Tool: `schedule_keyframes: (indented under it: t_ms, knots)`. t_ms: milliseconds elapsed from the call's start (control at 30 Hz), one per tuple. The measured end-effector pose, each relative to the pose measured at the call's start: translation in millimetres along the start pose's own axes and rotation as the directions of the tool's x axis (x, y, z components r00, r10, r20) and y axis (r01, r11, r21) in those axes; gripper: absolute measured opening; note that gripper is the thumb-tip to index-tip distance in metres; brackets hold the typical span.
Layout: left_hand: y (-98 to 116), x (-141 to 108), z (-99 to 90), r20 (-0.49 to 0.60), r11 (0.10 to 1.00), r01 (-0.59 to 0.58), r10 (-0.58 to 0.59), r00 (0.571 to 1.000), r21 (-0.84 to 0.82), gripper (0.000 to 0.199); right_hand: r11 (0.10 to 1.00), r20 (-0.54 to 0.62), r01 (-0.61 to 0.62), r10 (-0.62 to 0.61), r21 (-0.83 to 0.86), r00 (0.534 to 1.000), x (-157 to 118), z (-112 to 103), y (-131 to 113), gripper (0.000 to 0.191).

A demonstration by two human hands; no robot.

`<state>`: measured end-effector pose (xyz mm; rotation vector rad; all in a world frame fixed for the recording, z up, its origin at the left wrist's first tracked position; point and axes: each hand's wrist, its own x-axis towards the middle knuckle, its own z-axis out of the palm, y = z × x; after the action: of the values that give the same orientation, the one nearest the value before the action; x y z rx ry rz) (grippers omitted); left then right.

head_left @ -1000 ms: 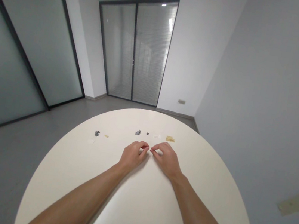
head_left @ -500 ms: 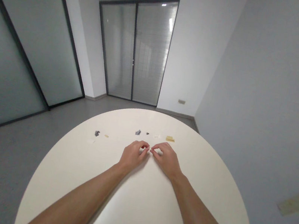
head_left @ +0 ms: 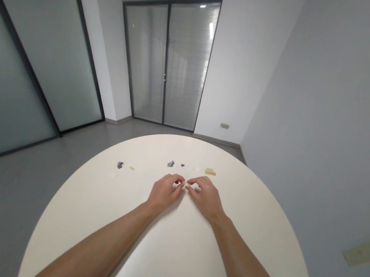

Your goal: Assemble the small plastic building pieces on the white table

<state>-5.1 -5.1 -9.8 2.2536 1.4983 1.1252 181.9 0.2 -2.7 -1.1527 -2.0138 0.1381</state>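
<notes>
Round white table: glossy top [head_left: 166,257] under both forearms; the layout beyond the fingers matches a second ago.
Change: almost none; both hands hold the same spot. The right finger and thumb tips look slightly more parted than half a second ago. Likely meaning: fine fingertip handling, a grip being adjusted, still unfinished.
Bare right hand: [head_left: 208,198] thumb and index curved towards each other, small gap at the tips; cannot tell if anything is grasped.
Bare left hand: [head_left: 167,191] thumb and index almost meeting in a pinch, tips just beside the right ones; any piece between them is too small to make out.
Yellow flat strips, stacked: [head_left: 210,172] just beyond the right fingers; not touched.
Grey angular flat pieces: [head_left: 170,164] just beyond the left hand; untouched.
White thin flat pieces: [head_left: 194,168] straight past the right fingertips, low contrast against the tabletop.
Dark grey irregular clump: [head_left: 120,164] well to the left of the left fingers.
Short yellow strip: [head_left: 131,168] also left of the left fingers, between them and the clump.
Tiny dark irregular piece: [head_left: 182,165] just past the left fingertips, between the grey and white pieces; material unclear.
</notes>
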Motion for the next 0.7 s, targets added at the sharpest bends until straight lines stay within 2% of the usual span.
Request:
schedule_keyframes:
  t_ms: [700]
  knots:
    - [0.1, 0.8, 0.1, -0.002, 1.000, 0.007, -0.007, 1.000, -0.008, 0.018, 1.000, -0.016, 0.016, -0.016, 0.019, 1.000, -0.3, -0.7, -1.2, 0.004]
